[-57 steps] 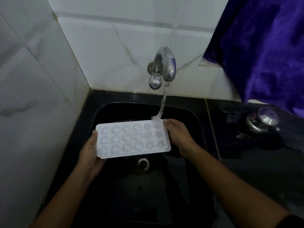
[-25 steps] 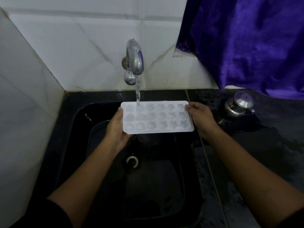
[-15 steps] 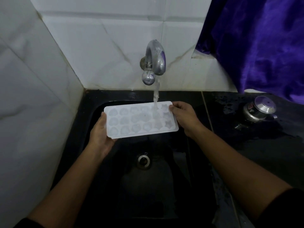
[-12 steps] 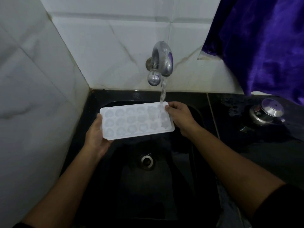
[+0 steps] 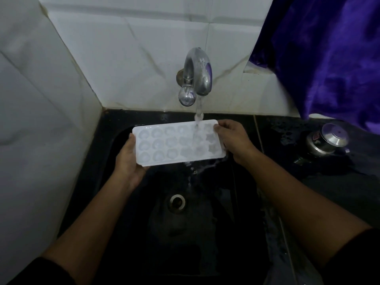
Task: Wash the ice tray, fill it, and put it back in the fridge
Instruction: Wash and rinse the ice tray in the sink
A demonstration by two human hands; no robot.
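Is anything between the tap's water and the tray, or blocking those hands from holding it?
Nothing visible. The stream falls from the tap straight onto the ice tray, which the left hand and right hand grip at its ends.

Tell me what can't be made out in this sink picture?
All in the head view:
- Left hand: its fingers are hidden under the ice tray.
- Tray cells near the right hand: the water stream blurs them, so their fill is unclear.
- Sink bottom: too dark for detail around the drain.
- Metal pot: label too small to read.
- Purple cloth: cut off by the frame edge.
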